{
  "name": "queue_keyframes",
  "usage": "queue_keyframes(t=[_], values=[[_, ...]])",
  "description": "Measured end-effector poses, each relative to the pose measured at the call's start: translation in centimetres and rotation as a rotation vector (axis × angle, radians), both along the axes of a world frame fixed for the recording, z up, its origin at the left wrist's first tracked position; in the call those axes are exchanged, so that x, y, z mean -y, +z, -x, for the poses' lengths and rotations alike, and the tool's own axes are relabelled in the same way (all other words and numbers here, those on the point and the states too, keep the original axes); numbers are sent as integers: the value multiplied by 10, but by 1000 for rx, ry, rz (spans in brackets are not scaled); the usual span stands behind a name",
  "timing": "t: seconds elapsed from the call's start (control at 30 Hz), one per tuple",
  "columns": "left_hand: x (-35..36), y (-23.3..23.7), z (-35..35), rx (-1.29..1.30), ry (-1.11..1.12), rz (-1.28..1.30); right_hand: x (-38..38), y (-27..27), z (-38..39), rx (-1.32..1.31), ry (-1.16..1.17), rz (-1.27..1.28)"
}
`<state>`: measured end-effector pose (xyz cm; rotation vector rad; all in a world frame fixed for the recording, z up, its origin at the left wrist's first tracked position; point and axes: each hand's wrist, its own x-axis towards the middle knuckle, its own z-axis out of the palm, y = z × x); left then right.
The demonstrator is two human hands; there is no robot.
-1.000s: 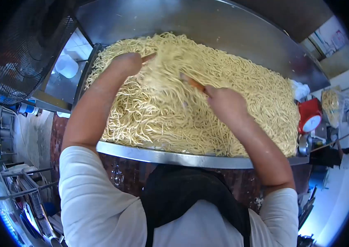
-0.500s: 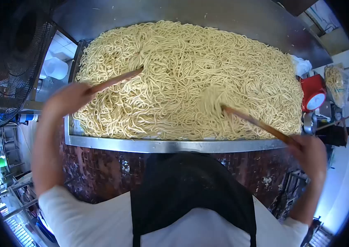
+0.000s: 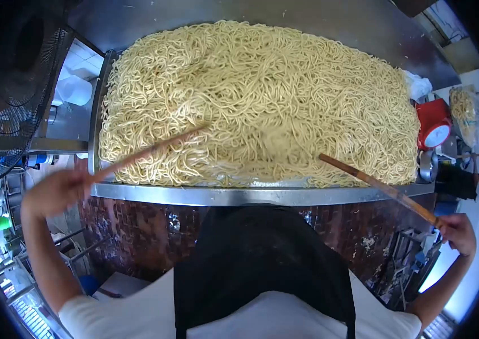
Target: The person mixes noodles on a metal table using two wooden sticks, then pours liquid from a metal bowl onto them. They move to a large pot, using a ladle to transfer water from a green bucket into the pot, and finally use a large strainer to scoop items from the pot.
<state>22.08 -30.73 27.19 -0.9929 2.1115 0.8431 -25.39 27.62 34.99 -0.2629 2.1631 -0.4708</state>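
A thick, wide layer of pale yellow noodles (image 3: 262,85) covers the metal table (image 3: 194,196) before me. My left hand (image 3: 55,193), slightly blurred, is closed round a long wooden stick (image 3: 149,150) whose tip reaches over the left-middle noodles. Out to the right, my right hand (image 3: 459,233) grips the end of a second wooden stick (image 3: 378,185). That stick slants up and left, its tip at the noodles right of centre. Between the two tips some noodles are smeared by motion. Bare metal shows along part of the near edge.
A red scale (image 3: 435,125) with a round white dial stands at the right end, near a plastic bag (image 3: 465,116). At the left are a fan with a wire guard (image 3: 36,101) and a white plastic container (image 3: 74,90). A raised metal lip runs along the table's near side.
Both hands have moved outward and toward me, drawing the sticks back. The left stick's tip has come nearer. Noodles that hung about the right stick's tip now lie left of it.
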Motion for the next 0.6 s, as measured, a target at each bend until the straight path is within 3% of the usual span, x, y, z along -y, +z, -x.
queue_keyframes(t=[0.03,0.1,0.13,0.2,0.27,0.33,0.4,0.47,0.53,0.6], values=[[1,-13,-23,-21,-54,-53,18,-18,-5,-158,86,-181],[-21,-58,-16,-1,-154,9,78,-71,-4,-177,286,-86],[-40,-70,12,-67,-183,9,103,-100,-3,-310,399,-34],[-68,-117,53,-283,-282,69,183,-114,-46,-472,528,162],[-87,-117,76,-230,-233,172,213,-107,-88,-554,616,86],[-71,-99,57,-181,-248,249,204,-84,-105,-595,654,38],[-55,-54,31,-83,-159,144,183,-67,-103,-608,708,-9],[-47,-24,-9,-64,-88,159,151,-55,-77,-492,638,51],[-59,-4,-44,-207,61,248,133,-48,-59,-447,542,38],[-79,15,-35,-248,131,316,115,-49,-37,-478,483,33]])
